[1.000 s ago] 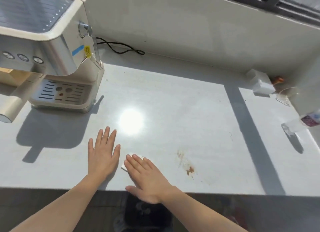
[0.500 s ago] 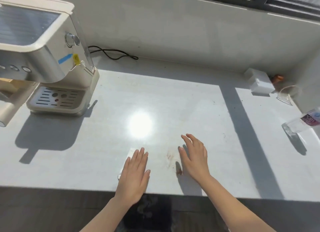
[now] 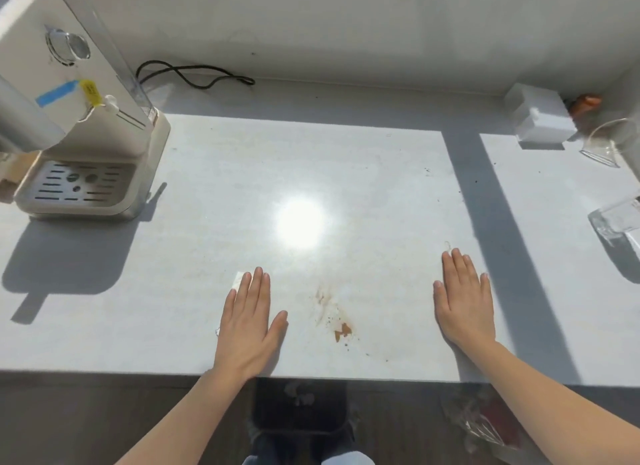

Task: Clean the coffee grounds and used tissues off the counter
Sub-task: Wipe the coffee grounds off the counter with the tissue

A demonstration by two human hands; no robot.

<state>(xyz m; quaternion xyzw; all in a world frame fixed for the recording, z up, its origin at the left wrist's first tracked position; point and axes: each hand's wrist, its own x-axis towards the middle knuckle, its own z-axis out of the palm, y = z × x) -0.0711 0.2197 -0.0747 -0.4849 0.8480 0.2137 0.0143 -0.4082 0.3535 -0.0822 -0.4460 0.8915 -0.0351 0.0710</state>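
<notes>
My left hand (image 3: pixel 250 320) lies flat on the white counter (image 3: pixel 311 159) with straight fingers, pressing on a white tissue (image 3: pixel 237 279) whose corner shows past the fingertips. A brown coffee stain with scattered grounds (image 3: pixel 337 324) marks the counter between my hands, near the front edge. My right hand (image 3: pixel 463 300) rests flat and open on the counter to the right of the stain, holding nothing. A few dark specks (image 3: pixel 429 170) lie farther back on the right.
A cream espresso machine (image 3: pixel 79 125) with a drip tray stands at the left, its black cord (image 3: pixel 194 74) behind. A white box (image 3: pixel 540 119), a clear glass (image 3: pixel 609 142) and a plastic bottle (image 3: pixel 620 222) sit at the right. A dark bin (image 3: pixel 299 405) is below the counter edge.
My right hand left the tissue and moved right across the stain to rest flat. My left hand shifted right onto the tissue. The view moved closer to the counter.
</notes>
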